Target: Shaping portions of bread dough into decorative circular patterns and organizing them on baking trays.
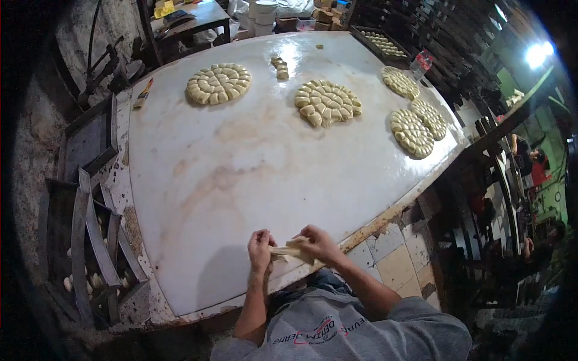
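Observation:
At the near edge of the pale tabletop (pixel 241 174), a piece of pale dough (pixel 285 250) is stretched between my two hands. Its left end sits in the closed fingers of my left hand (pixel 261 249). My right hand (pixel 319 245) pinches the other end, where the dough looks wider and hangs as a thin flap. Farther back lie flat rounds of dough cut into segments: one at the left (pixel 218 83), one in the middle (pixel 328 103) with an uneven near edge, and several at the right (pixel 412 133). A few small dough pieces (pixel 281 68) lie between the left and middle rounds.
A brush (pixel 143 94) lies at the left edge. Metal trays (pixel 90 138) are stacked beyond it. At the far right corner stand a tray of small dough pieces (pixel 379 43) and a plastic bottle (pixel 422 62). Other people (pixel 533 159) are at the right, beyond a dark beam.

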`<action>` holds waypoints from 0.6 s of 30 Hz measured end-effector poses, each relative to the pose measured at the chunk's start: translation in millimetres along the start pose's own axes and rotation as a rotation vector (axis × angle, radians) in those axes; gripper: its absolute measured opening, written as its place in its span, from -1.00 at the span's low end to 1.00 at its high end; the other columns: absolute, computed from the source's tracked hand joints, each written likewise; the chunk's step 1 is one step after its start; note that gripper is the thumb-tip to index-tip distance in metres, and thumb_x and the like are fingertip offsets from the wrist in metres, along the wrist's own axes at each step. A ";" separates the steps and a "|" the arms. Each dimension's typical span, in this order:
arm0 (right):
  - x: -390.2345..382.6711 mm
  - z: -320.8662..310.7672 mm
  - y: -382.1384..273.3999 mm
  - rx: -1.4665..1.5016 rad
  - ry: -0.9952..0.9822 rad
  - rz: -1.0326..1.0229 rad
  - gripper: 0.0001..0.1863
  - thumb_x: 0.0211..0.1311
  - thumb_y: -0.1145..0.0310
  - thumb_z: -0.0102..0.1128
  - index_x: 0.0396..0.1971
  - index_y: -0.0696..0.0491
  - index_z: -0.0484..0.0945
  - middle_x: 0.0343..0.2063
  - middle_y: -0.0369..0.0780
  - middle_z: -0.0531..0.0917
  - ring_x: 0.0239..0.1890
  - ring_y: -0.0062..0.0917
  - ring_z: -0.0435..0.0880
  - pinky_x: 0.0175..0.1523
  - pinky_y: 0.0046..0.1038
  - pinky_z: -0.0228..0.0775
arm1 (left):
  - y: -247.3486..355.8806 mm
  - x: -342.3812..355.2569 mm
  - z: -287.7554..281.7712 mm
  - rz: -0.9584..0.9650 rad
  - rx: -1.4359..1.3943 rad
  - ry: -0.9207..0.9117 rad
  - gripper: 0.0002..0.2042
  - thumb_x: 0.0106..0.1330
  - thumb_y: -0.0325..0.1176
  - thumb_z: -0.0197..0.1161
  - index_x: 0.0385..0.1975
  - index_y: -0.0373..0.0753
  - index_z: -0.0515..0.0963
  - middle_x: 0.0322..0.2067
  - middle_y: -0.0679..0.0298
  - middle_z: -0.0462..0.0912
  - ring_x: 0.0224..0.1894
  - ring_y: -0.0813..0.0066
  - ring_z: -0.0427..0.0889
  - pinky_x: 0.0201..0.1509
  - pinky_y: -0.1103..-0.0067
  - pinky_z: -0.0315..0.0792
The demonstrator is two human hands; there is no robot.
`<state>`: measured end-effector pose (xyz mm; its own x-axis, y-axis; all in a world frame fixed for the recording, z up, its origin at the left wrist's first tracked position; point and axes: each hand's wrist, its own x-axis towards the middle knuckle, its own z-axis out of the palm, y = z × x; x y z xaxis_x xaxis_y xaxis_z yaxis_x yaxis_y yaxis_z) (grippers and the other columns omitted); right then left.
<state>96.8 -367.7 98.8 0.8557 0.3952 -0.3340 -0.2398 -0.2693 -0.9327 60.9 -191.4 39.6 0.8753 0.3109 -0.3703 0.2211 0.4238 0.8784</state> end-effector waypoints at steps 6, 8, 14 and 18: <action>32.9 -84.0 -14.1 0.182 0.468 0.027 -0.77 0.19 0.38 0.03 -0.20 0.18 0.38 -0.40 -0.19 0.54 -0.41 -0.58 0.52 -0.37 -0.57 0.42 | 19.6 -5.4 -19.9 0.201 0.338 0.129 -0.86 0.27 -0.36 0.11 -0.43 -0.31 0.44 -0.61 0.40 0.41 -0.53 0.67 0.38 -0.42 0.68 0.31; 42.3 -122.8 11.6 0.240 0.579 -0.051 -0.77 0.22 0.38 0.02 -0.18 0.16 0.34 -0.32 -0.20 0.49 -0.32 -0.59 0.50 -0.34 -0.57 0.43 | 6.5 -4.6 -30.2 0.312 0.413 0.213 -0.86 0.25 -0.35 0.14 -0.42 -0.30 0.45 -0.57 0.36 0.43 -0.51 0.65 0.39 -0.42 0.68 0.30; 53.2 -195.3 80.5 -1.158 0.448 -0.629 -0.61 0.03 0.24 0.12 -0.17 0.12 0.33 -0.33 -0.08 0.47 -0.21 -0.21 0.40 -0.01 -0.25 0.20 | 21.4 -19.5 -38.2 0.554 1.513 0.251 -0.53 -0.26 -0.01 0.42 -0.42 -0.17 0.46 -0.32 0.20 0.42 -0.16 0.10 0.33 -0.04 0.19 0.19; 138.9 -194.3 55.6 -0.928 0.680 -0.424 -0.66 0.00 0.22 0.12 -0.25 0.11 0.42 -0.25 -0.08 0.44 -0.09 -0.20 0.33 0.02 -0.23 0.14 | 30.0 67.3 1.5 0.536 1.250 0.694 -0.81 -0.03 -0.25 0.23 -0.49 -0.19 0.48 -0.38 0.20 0.49 -0.20 0.14 0.40 -0.08 0.31 0.30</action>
<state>291.4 -498.3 26.9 0.9183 0.1400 0.3703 0.2959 -0.8641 -0.4071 127.0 -159.0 41.6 0.6782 0.6649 0.3130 0.4749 -0.7216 0.5037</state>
